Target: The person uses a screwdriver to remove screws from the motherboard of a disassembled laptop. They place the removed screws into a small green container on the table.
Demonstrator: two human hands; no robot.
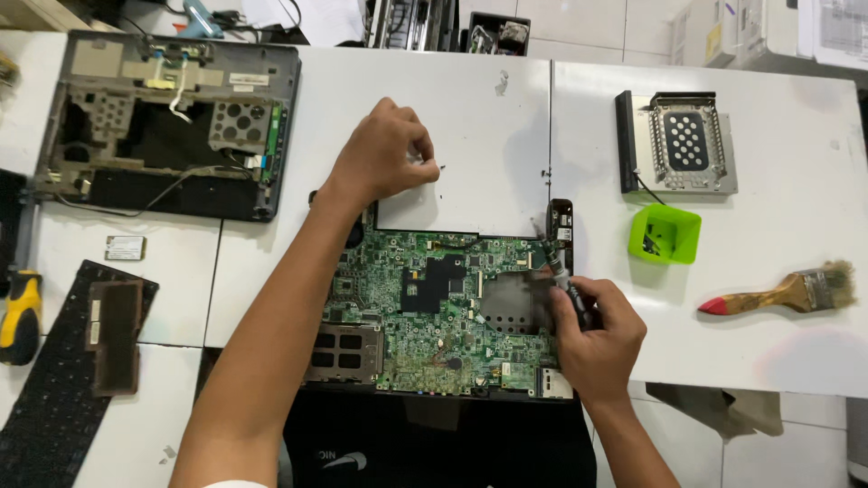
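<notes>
A white table [470, 117] holds a green circuit board [434, 312] at its near edge, with a gutted laptop shell [167, 126] well to the board's left and a small green tray [665, 233] and a paintbrush [787, 291] to its right. At the board's right edge the right hand [597, 339] is closed around a screwdriver [562, 276], tip on the board. Just beyond the board's far left corner the left hand [384, 154] is curled, fingertips pinched on something too small to tell.

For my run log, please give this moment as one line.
left hand: pinching small part, on table | right hand: screwdriver on green motherboard
</notes>
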